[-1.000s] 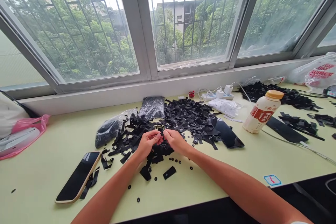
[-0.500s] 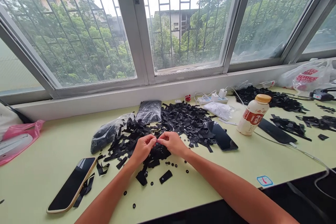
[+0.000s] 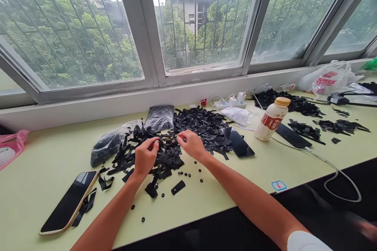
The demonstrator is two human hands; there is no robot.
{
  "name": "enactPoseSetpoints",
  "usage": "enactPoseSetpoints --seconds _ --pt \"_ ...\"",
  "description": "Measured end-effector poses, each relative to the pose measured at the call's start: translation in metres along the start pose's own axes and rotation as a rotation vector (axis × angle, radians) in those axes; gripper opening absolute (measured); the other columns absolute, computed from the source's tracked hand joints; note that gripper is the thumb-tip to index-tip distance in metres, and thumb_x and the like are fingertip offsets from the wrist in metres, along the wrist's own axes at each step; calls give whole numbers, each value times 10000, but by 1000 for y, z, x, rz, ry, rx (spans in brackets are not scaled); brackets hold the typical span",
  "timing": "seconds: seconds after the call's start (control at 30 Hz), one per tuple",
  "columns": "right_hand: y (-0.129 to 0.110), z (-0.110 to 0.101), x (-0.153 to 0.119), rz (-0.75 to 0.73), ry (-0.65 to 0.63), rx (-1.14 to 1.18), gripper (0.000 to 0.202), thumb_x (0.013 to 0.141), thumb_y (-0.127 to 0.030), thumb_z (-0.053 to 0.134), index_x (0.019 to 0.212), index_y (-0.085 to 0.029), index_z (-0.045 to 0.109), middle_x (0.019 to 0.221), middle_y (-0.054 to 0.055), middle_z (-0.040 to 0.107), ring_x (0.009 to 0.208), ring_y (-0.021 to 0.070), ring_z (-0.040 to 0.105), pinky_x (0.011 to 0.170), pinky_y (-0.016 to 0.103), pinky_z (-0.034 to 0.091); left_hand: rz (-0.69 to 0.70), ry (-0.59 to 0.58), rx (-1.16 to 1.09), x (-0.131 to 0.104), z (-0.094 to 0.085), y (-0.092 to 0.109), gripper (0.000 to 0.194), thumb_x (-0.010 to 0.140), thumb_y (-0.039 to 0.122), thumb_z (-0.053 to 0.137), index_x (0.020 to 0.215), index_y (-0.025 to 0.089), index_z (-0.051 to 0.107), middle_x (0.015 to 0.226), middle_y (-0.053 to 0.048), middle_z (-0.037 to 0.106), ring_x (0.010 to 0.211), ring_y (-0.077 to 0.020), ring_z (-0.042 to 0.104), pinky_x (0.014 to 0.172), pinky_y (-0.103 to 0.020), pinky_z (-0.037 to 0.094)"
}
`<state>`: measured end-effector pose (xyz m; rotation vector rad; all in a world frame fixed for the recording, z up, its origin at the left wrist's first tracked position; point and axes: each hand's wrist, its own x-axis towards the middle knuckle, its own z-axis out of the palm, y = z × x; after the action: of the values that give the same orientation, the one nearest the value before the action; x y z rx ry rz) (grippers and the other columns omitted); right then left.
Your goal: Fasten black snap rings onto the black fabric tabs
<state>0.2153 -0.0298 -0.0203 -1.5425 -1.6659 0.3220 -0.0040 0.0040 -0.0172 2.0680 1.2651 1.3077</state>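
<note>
My left hand [image 3: 146, 157] is closed in a pinch over the left part of a pile of short black fabric strips [image 3: 203, 125]. Thumb and forefinger also meet on my right hand [image 3: 191, 146], a short gap to the right. Whatever either pinch holds is too small to make out. Small round black discs [image 3: 143, 219] are scattered among the strips and on the table before my hands. Nearer to me lies a single black label [image 3: 178, 187] with a pale letter that looks like an M.
A phone [image 3: 69, 203] lies at left, another phone [image 3: 241, 144] right of the pile. Behind it sit clear bags of black pieces [image 3: 160, 118]. A drink bottle [image 3: 272, 119] stands at right near a white cable [image 3: 332, 164]. More black strips [image 3: 306, 130] lie beyond. The table's front edge is close.
My hands have moved apart; their fingertips were together over the pile half a second ago. The whole view has shifted slightly to the right and down.
</note>
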Motion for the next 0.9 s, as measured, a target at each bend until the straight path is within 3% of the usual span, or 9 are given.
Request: enactPoseSetpoints --seconds 0.1,0.2,0.27,0.37,0.5,0.6,0.7,0.77,0.9 --pt "27 -24 11 150 113 -317 268 964 -268 490 1117 -232 707 1108 90 630 873 176 621 689 257 443 -11 178 63 6 -6 -10 293 937 320 553 1158 194 699 1053 -85 727 832 -211 683 775 -337 550" --pt "52 -45 18 217 -23 -507 269 909 -221 564 1126 -218 722 1153 125 617 1019 230 601 688 262 454 26 264 114 8 -5 -14 422 903 242 576 1324 218 593 1351 -127 582 1113 -254 623 906 -378 539" --pt "61 -51 20 228 -104 -556 241 911 -231 581 1096 -226 736 1154 119 623 1040 236 594 700 267 460 31 257 139 6 -2 -13 482 886 222 596 1365 235 546 1426 -128 500 1230 -273 557 987 -406 510" --pt "65 -53 20 232 -98 -552 206 954 -260 555 974 -231 758 1076 91 648 1001 215 603 714 267 460 25 174 149 1 4 -6 452 901 236 587 1350 239 538 1428 -123 469 1267 -285 525 1007 -430 500" --pt "61 -49 22 179 109 -431 213 975 -278 539 964 -234 747 1041 79 665 994 210 608 733 271 460 102 100 114 -3 6 4 392 922 257 569 1313 233 553 1387 -120 484 1195 -268 562 912 -400 534" --pt "52 -43 23 96 239 -198 221 976 -281 523 992 -217 734 1017 72 696 887 195 631 739 284 470 169 22 41 -6 7 11 365 939 277 557 1302 236 560 1365 -119 507 1102 -236 601 841 -364 541" --pt "31 -30 18 -75 179 93 200 952 -300 564 981 -203 736 944 58 722 778 178 632 732 289 481 129 -168 -114 -9 10 17 412 949 338 570 1345 235 530 1320 -117 563 1019 -206 631 786 -323 543" --pt "14 -17 11 -194 83 216 184 939 -306 591 973 -210 745 914 51 722 764 171 630 721 284 479 32 -319 -224 -12 14 19 556 915 401 631 1417 222 471 1288 -120 605 990 -203 642 760 -301 541" --pt "-8 8 -5 -283 -62 322 152 926 -271 606 939 -221 748 883 37 708 734 149 612 702 271 468 -60 -466 -247 -16 16 20 467 902 466 639 1265 172 629 1028 -78 707 875 -196 646 757 -291 513"
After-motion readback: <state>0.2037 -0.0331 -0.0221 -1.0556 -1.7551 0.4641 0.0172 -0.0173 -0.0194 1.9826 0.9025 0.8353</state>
